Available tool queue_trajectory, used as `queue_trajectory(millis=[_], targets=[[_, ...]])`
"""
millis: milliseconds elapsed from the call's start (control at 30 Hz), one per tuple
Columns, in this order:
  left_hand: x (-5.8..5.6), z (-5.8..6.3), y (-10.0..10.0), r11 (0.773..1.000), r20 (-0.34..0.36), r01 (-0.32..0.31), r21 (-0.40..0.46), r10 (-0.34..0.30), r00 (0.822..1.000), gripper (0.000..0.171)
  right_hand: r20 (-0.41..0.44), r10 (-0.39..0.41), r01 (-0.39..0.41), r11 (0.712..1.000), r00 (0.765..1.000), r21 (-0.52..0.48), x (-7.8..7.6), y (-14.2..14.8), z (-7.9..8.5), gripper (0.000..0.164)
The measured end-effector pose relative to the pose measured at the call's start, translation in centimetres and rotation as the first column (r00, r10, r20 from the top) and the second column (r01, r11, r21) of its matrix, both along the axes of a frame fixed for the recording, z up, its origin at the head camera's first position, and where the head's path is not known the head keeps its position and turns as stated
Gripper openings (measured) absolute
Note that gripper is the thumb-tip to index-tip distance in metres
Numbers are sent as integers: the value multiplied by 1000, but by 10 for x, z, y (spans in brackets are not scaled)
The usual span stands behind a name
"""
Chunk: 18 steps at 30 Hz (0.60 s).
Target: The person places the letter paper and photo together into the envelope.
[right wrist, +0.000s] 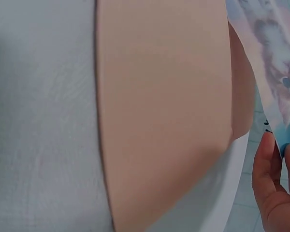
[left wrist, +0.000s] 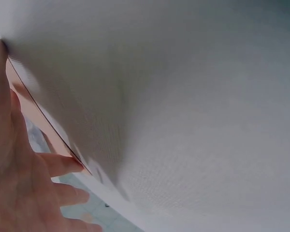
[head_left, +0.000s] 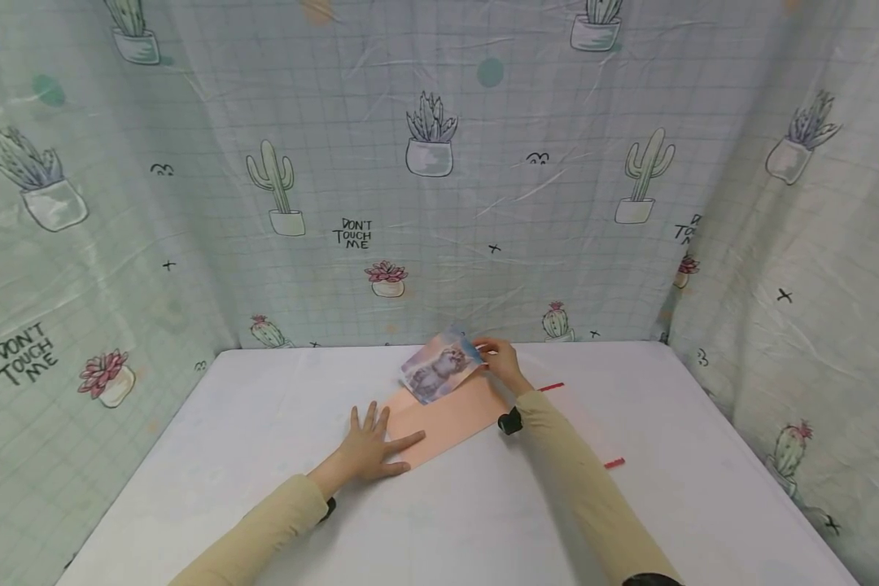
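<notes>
Low at centre, the left hand (head_left: 369, 449), fingers spread, presses the left end of a flat peach-coloured paper envelope (head_left: 456, 422), its long axis climbing rightward over the white tabletop (head_left: 264, 431). Above, a rectangular kitten-print card (head_left: 439, 370) shows over its far edge, left of the nearer right hand (head_left: 504, 364), which pinches its corner.

From farther back, the head view looks forward and down — both close wrist views share its peach paper (head_left: 450, 419).
</notes>
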<state>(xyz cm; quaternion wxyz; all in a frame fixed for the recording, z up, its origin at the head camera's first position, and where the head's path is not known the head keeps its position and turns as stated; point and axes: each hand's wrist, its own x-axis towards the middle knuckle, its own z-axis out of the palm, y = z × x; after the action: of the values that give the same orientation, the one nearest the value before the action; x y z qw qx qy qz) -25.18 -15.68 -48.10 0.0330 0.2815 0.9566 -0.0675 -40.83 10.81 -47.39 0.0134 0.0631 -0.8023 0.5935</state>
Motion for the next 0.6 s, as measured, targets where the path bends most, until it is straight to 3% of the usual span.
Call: queue_trajectory(millis=[367, 600], targets=[[3, 2, 0, 1000, -14, -5, -10, 5, 1000, 58, -47, -75, 75, 997, 996, 1, -5, 5, 10, 23], [4, 1, -1, 1000, -7, -25, -20, 24, 1000, 57, -57, -64, 66, 997, 996, 48, -12, 9, 14, 26]])
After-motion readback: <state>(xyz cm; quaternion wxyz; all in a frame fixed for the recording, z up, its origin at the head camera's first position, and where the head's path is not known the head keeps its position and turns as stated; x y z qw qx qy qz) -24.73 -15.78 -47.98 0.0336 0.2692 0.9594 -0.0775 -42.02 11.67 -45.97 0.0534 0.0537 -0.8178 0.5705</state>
